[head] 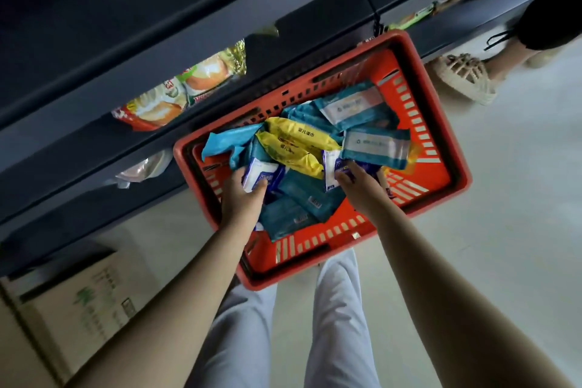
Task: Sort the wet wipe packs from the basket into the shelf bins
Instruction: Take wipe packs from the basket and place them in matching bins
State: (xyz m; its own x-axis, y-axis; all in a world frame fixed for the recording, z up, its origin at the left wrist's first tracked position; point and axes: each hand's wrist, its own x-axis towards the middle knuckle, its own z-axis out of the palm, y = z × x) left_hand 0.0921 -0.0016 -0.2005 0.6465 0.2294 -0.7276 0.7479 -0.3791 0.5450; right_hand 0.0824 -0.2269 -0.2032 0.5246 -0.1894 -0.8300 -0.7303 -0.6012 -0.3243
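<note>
The red basket [455,148] rests on the floor [519,214], filled with mixed wet wipe packs. The left hand [244,198] is curled round one white-and-blue pack [259,171]. The right hand [357,189] pinches a second white-and-blue pack [330,168]. The packs appear soft, light and slick-filmed, and are best gripped across the middle, clear of the end seals.

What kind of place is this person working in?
Most likely a shop aisle, or a mock-up of one: a red shopping basket piled with wet wipe packs, dark shelving holding bagged snacks, and a cardboard carton.
</note>
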